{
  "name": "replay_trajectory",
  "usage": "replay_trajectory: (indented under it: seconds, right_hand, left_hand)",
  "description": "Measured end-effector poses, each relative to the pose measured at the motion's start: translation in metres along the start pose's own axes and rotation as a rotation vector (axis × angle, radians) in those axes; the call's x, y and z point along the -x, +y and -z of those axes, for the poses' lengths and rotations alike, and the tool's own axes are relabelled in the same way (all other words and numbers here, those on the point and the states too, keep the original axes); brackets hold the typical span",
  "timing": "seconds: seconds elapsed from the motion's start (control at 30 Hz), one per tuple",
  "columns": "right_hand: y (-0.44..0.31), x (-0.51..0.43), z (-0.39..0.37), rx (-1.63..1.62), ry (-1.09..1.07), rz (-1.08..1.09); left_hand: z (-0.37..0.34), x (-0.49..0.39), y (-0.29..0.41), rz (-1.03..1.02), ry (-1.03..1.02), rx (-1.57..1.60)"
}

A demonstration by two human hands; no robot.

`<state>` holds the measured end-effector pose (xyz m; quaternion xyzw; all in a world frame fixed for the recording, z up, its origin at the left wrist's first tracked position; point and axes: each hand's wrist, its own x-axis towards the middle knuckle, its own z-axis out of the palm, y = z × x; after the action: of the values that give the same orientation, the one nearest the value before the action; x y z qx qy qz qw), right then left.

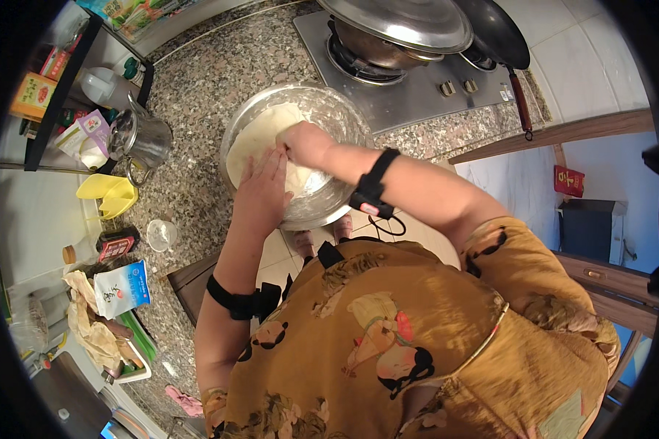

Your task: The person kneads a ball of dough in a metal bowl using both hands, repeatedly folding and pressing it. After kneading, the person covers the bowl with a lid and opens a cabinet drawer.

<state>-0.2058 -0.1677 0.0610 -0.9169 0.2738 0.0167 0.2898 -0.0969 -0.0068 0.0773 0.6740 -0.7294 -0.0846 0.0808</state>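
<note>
A large pale slab of dough (258, 134) lies in a wide stainless-steel basin (340, 118) on the counter. My left hand (263, 184) rests flat on the dough's near left part, its fingers stretched forward. Against the middle of the dough presses my right hand (306, 144), curled into a fist, its knuckles close to my left fingertips. The underside of that fist is hidden, so any dough pinched there cannot be seen. Smears of flour or dough coat the basin's inner wall.
A gas hob (412, 104) behind and right of the basin carries a lidded pot (379, 46) and a black frying pan (497, 35). Left stand a metal pitcher (145, 137), a yellow plastic scoop (112, 195), a small clear cup (161, 235) and a blue-white bag (123, 288).
</note>
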Motion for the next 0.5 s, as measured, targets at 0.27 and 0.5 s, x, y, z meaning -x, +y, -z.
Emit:
replay_trajectory:
  seconds: [0.27,0.5]
  right_hand:
    - [0.045,0.002,0.027,0.174,-0.082,0.085]
    - [0.064,0.007,0.006,0.215,0.084,0.14]
  left_hand:
    - [0.0,-0.007,0.017,0.132,-0.03,-0.077]
    - [-0.003,-0.022,0.024,0.259,-0.056,-0.239]
